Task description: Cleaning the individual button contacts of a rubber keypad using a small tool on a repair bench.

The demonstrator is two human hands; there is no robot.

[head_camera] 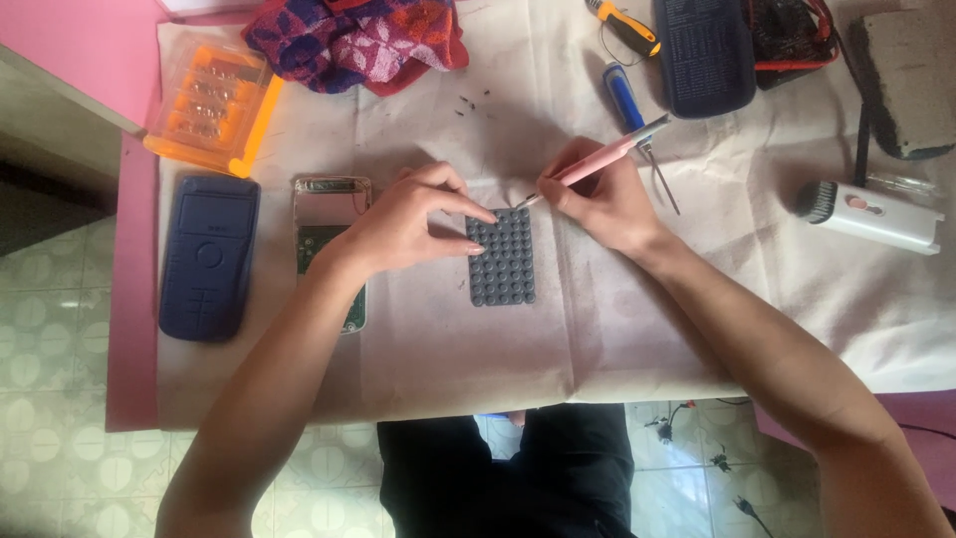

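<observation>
The left hand (pixel 408 221) is resting on the left edge of a grey rubber pad (pixel 502 257) studded with rows of round bumps, its fingers spread and pressing down on the pad rather than closing around anything. The pad is lying flat near the middle of the worktop (pixel 697 329), on a pale creased cloth (pixel 478 349) that is covering most of the pink surface.

The right hand (pixel 602 199) is gripping a pink slim tool (pixel 597 164) like a pen, fingers pinched around its shaft. The tool's thin metal tip is pointing down and left, meeting the top edge of the pad just beside the left fingertips.

To the left of the pad, partly under the left wrist, an opened device with a green circuit board (pixel 329 239) is lying flat. Further left a dark blue casing (pixel 208 257) is lying near the cloth's edge, and above it an orange clear-lidded box (pixel 209 105) is sitting. A red and blue patterned rag (pixel 358 40) is bunched at the top. A blue-handled screwdriver (pixel 624 95), a yellow-handled tool (pixel 625 25) and a second dark blue casing (pixel 705 55) are lying above the right hand. A white cylindrical brush tool (pixel 871 214) is lying well to the right.
</observation>
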